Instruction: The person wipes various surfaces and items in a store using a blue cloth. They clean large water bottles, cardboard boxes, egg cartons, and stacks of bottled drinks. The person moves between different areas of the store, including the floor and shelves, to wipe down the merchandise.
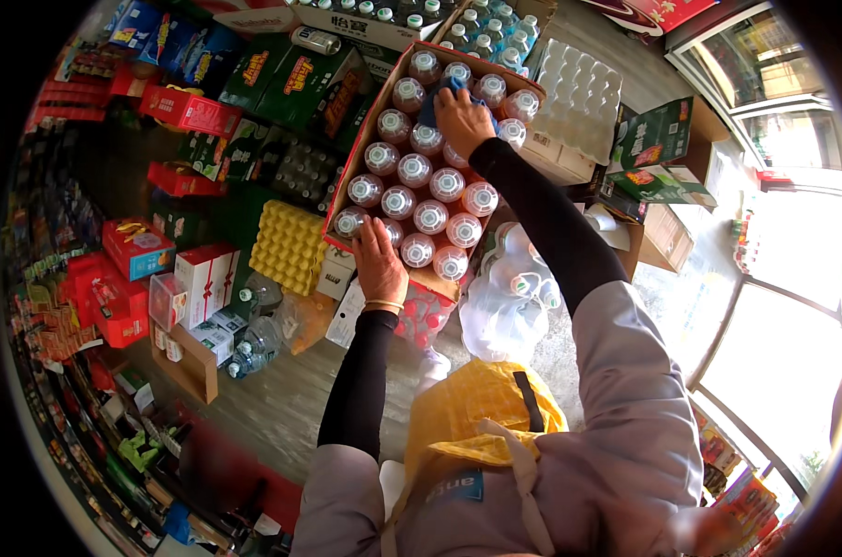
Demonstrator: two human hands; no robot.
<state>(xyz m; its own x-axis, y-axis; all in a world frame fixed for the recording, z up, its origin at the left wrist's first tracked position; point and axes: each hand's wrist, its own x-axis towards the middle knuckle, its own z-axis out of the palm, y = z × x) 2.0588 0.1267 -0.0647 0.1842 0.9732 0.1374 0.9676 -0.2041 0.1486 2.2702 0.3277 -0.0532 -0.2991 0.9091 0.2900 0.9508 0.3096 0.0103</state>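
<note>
A cardboard tray [435,282] with a red outer edge holds rows of bottles [415,170] with pale round tops and a reddish-orange drink inside. My right hand [463,120] presses a blue cloth [431,111] onto the bottle tops towards the tray's far end. Part of the cloth is hidden under the palm and fingers. At the tray's near left corner my left hand [381,268] rests on the bottle tops, its fingers stretched forward and slightly apart.
Behind the tray stand cartons of capped water bottles [484,45]. Egg trays flank it, yellow [289,247] on the left and pale grey [578,90] on the right. Plastic-wrapped large bottles [508,299] stand on the floor. An open green carton [654,136] is at right.
</note>
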